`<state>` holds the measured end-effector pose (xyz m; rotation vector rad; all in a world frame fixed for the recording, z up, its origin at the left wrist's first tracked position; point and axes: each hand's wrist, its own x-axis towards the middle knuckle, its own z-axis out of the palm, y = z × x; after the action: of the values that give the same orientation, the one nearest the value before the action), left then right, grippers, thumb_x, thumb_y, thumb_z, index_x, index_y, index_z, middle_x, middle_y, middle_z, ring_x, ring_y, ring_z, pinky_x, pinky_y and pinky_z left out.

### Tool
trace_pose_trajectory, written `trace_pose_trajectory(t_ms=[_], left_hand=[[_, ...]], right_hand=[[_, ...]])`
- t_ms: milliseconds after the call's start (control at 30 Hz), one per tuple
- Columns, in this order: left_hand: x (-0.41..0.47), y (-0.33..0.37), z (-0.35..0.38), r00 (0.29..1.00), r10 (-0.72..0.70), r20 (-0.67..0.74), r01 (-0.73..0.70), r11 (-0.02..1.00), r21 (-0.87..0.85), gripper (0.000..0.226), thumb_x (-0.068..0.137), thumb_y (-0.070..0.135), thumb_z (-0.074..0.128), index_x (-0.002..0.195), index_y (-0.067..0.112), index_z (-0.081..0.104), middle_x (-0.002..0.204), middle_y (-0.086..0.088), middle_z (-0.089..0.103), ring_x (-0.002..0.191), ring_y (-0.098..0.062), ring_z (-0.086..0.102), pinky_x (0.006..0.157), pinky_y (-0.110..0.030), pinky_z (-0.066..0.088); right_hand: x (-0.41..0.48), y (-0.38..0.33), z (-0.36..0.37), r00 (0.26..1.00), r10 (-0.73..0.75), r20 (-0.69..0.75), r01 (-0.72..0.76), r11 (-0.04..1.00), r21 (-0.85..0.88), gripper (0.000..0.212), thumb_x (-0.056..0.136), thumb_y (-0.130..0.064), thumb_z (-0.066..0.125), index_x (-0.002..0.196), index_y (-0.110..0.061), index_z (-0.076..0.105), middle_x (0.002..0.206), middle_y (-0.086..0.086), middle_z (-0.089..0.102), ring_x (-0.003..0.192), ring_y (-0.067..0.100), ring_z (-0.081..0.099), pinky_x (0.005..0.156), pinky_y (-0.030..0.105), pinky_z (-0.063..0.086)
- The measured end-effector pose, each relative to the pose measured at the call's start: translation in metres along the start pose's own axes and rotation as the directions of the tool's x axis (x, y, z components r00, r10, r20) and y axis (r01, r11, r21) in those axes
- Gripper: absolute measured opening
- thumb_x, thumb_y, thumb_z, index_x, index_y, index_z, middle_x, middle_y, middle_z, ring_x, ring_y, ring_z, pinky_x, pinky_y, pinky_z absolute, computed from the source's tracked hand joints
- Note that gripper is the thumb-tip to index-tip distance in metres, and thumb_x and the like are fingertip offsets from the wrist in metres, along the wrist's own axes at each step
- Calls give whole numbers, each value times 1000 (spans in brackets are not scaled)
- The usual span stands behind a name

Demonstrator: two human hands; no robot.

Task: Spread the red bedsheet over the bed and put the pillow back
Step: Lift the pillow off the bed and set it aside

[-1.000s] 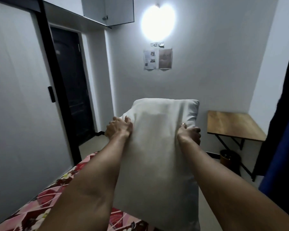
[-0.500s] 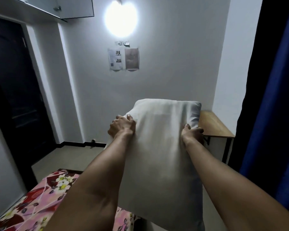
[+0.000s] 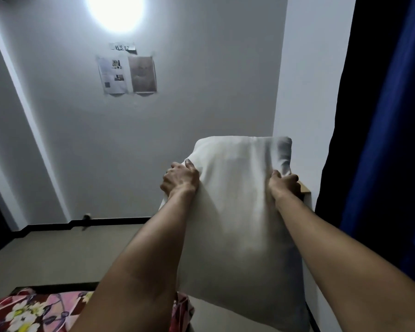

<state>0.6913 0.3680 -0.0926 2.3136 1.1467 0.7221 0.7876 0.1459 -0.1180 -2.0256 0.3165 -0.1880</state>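
The pillow is gripped upright by both hands, the red bedsheet lying near-left below.

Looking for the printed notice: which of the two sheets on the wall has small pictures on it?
The left sheet, white with small dark pictures; the right sheet beside it is one dull brownish-grey panel.

Both hands, the left hand and the right hand, grip the upper sides of a plump white fabric pillow held upright in the air above the corner of a red floral-patterned bedsheet, facing a pale wall with two taped paper sheets.
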Motion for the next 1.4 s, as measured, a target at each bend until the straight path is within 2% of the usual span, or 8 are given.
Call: trace_pose_trajectory(t_ms=[233, 400, 800, 900, 1000, 1167, 1300, 1400], left_hand=[[58, 52, 68, 997, 49, 54, -50, 999, 9, 55, 100, 51, 31, 124, 7, 54, 125, -16, 63, 117, -36, 58, 90, -41, 45], [104, 92, 124, 996, 56, 66, -58, 998, 25, 54, 99, 50, 34, 123, 6, 54, 123, -16, 63, 116, -36, 59, 87, -40, 45], [198, 170, 235, 994, 57, 93, -60, 998, 29, 53, 99, 48, 35, 123, 5, 53, 123, -16, 63, 116, -36, 59, 84, -39, 44], [223, 180, 262, 993, 61, 104, -65, 997, 34, 52, 100, 47, 34, 122, 5, 53, 122, -16, 63, 115, -37, 59, 77, -39, 38], [249, 189, 291, 990, 62, 126, -67, 997, 37, 52, 100, 47, 34, 123, 5, 53, 122, -16, 63, 115, -37, 59, 80, -39, 41], [307, 207, 345, 980, 76, 183, -81, 997, 18, 53, 100, 47, 34, 125, 4, 53, 124, -17, 62, 117, -37, 58, 85, -41, 44], [351, 221, 381, 969, 120, 215, -120, 993, -10, 51, 100, 45, 34, 124, 3, 51, 124, -18, 61, 116, -38, 57, 80, -40, 41], [383, 230, 405, 962, 128, 239, -127, 992, -21, 49, 101, 43, 35, 123, 2, 50, 124, -18, 61, 117, -39, 57, 86, -42, 44]], right_hand=[[92, -11, 28, 999, 15, -46, -18, 998, -57, 57, 99, -48, 44, 137, -5, 43, 139, 20, 53, 126, 38, 52, 101, 43, 37], [170, -17, 59, 1000, -3, -19, 3, 999, -34, 58, 96, -49, 43, 135, -7, 44, 135, 18, 54, 118, 39, 57, 97, 45, 47], [326, -40, 119, 1000, 0, 12, 1, 994, -105, 59, 96, -49, 41, 137, -7, 44, 134, 16, 55, 118, 38, 57, 97, 45, 48], [359, -42, 140, 1000, 3, 10, -1, 992, -128, 57, 97, -47, 41, 137, -6, 43, 135, 17, 54, 118, 38, 56, 89, 41, 44], [389, -44, 163, 1000, 1, 17, 1, 988, -153, 57, 97, -47, 40, 137, -6, 43, 135, 17, 54, 117, 37, 56, 83, 39, 41], [443, -54, 204, 1000, 22, -14, -25, 982, -189, 59, 96, -49, 39, 135, -6, 44, 133, 18, 54, 119, 38, 55, 97, 45, 46], [488, -64, 236, 999, 11, -43, -20, 978, -209, 60, 97, -50, 40, 137, -6, 44, 137, 18, 52, 123, 38, 53, 97, 44, 44], [517, -73, 260, 999, 27, -45, -36, 973, -228, 61, 97, -50, 40, 139, -6, 44, 137, 18, 52, 123, 38, 53, 97, 44, 44]])
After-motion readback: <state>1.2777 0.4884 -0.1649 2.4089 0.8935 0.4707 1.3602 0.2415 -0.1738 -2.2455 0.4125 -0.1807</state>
